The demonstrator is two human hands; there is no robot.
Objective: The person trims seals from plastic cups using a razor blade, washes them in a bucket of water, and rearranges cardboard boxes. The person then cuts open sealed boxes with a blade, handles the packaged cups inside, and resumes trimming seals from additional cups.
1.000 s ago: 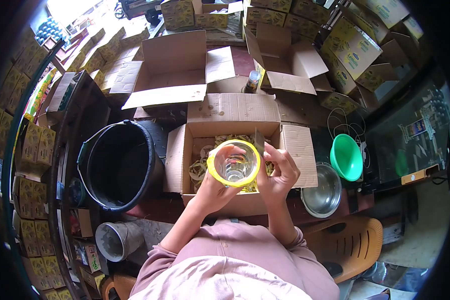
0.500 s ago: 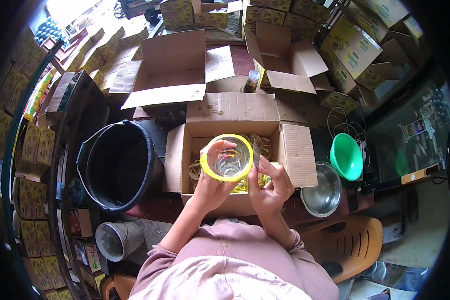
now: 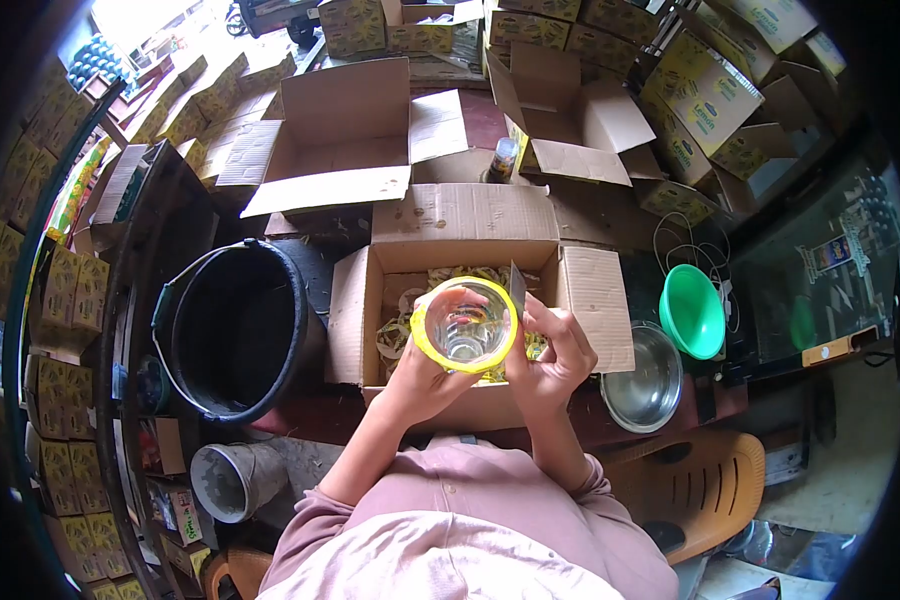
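A clear cup [image 3: 467,335] with a bright yellow rim is held in my left hand [image 3: 418,385], its mouth tilted up toward me. The fingers wrap round its far side and show through the clear wall. My right hand [image 3: 555,362] pinches a thin, flat grey blade [image 3: 517,288] upright against the right side of the rim. Both hands are above an open cardboard box [image 3: 470,215], in which yellow and pale scraps [image 3: 395,330] lie. Part of the box's inside is hidden by the cup and hands.
A large black bucket [image 3: 300,350] stands left of the box, above a smaller grey bucket [image 3: 235,480]. At right are a green bowl [image 3: 692,315] and a metal bowl [image 3: 642,390]. Behind are two open cartons [image 3: 345,120] and a small jar [image 3: 502,160].
The cup has shifted slightly right and down with my left hand. My right hand has moved a little right, and the blade now stands higher beside the rim.
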